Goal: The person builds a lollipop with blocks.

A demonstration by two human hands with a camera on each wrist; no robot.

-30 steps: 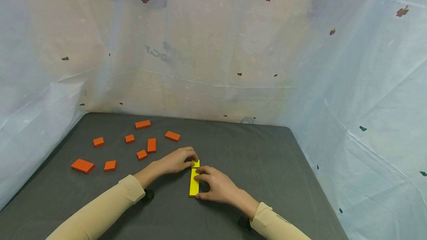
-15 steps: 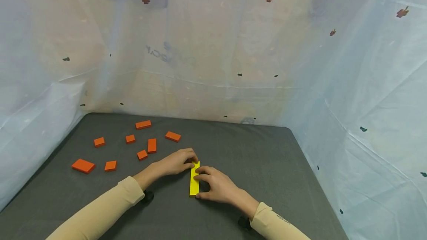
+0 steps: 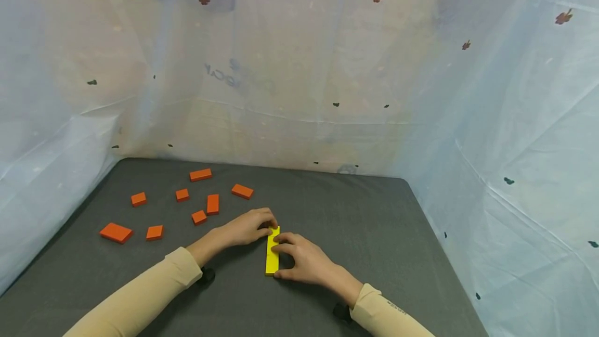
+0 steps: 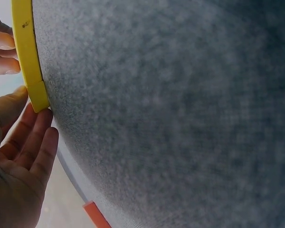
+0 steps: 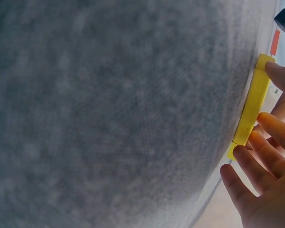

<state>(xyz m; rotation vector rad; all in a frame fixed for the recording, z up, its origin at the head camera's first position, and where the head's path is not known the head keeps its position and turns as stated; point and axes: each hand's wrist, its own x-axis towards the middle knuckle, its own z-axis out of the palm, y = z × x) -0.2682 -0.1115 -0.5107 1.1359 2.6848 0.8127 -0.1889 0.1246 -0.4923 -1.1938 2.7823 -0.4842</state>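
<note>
From my remote seat, the dark slit that showed a second ago between the small yellow block (image 4: pixel 37 96) and the long yellow block (image 3: pixel 272 261) has gone; the two now lie end to end, touching, on the grey table (image 3: pixel 355 228) between the hands. The left hand (image 3: pixel 250 226) pinches the small one at the far end, thumb on its side, fingertips at its end. The right hand (image 3: pixel 306 260) holds the long one along its right side, thumb by the near end, its fingers bent and spread apart. I'd judge this join made, with both grips only steadying the row, and too hard a push might skew it. The eight orange blocks (image 3: pixel 212 204) lie where they were, scattered to the left, so that colour seems untouched so far
</note>
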